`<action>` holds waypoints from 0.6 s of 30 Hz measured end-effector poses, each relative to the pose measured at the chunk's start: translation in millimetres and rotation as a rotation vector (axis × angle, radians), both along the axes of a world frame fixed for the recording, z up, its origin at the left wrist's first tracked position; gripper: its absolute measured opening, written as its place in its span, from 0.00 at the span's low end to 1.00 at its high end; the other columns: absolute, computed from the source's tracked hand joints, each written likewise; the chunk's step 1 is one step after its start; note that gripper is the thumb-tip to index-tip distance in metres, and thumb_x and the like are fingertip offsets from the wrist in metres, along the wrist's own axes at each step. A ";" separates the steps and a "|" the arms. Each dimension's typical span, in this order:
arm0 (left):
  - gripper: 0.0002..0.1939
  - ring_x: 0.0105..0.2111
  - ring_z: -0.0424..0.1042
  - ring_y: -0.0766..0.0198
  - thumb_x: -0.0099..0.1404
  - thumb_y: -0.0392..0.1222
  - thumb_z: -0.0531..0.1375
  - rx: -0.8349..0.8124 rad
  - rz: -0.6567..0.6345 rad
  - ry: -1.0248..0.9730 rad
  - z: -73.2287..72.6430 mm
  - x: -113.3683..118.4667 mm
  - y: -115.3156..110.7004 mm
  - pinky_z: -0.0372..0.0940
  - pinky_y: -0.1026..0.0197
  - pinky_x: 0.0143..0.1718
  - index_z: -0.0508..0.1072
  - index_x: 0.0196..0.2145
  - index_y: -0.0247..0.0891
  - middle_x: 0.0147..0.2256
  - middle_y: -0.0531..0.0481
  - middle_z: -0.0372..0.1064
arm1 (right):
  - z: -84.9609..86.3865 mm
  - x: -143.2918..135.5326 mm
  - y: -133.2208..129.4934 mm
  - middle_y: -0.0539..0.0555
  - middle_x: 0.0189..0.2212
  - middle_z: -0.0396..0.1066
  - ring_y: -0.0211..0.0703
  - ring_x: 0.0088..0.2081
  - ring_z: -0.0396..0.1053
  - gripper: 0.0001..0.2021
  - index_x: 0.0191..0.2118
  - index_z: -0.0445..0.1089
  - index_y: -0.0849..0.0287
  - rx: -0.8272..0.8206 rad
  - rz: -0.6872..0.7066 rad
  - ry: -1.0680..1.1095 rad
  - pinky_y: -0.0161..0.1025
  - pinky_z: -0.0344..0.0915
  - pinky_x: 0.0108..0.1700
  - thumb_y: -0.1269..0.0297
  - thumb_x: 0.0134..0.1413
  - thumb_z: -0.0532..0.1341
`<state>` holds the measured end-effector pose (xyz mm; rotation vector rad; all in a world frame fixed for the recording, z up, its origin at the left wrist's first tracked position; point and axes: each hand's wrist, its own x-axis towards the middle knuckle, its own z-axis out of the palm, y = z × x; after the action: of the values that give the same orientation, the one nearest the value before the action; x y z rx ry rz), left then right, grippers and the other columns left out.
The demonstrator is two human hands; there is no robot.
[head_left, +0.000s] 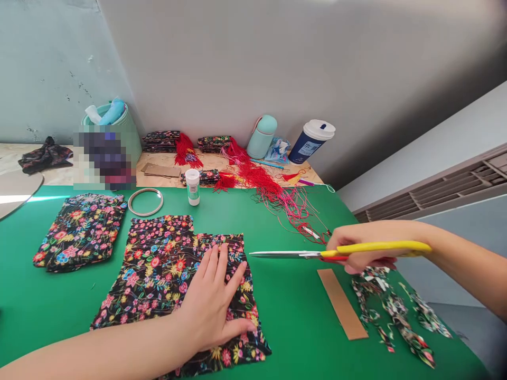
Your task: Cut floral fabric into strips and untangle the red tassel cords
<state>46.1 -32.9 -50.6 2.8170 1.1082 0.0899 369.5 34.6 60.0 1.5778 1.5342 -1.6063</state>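
A piece of black floral fabric [158, 274] lies spread on the green table mat [285, 306], with a step cut into its upper edge. My left hand [216, 295] rests flat on its right part, fingers apart. In my right hand [358, 248] is a pair of scissors [372, 249] with yellow and red handles. The blades look closed and point left, their tip just short of the fabric's right edge. Below the scissors lies a strip of brown cardboard [343, 304]. Floral fabric scraps [404, 316] are heaped to its right.
Folded floral fabric [81, 229] lies at left, near a clear ring [145, 202] and a white glue stick [193, 187]. Along the wall stand a green bin [132, 132], a mint bottle [262, 137] and a lidded cup [311, 141]. Red tassels and cords [265, 182] trail across the back.
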 end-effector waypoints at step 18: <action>0.48 0.63 0.44 0.37 0.54 0.74 0.46 -0.011 -0.004 -0.018 1.4 -1.6 0.9 0.37 0.41 0.61 0.49 0.65 0.42 0.64 0.33 0.44 | -33.4 -3.2 20.3 0.44 0.15 0.55 0.30 0.15 0.52 0.26 0.33 0.73 0.62 -0.004 0.189 0.001 0.29 0.51 0.14 0.42 0.36 0.65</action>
<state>44.4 -32.0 -49.2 2.8033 1.0956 0.1084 366.3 55.0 26.6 1.3846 1.6269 -1.5056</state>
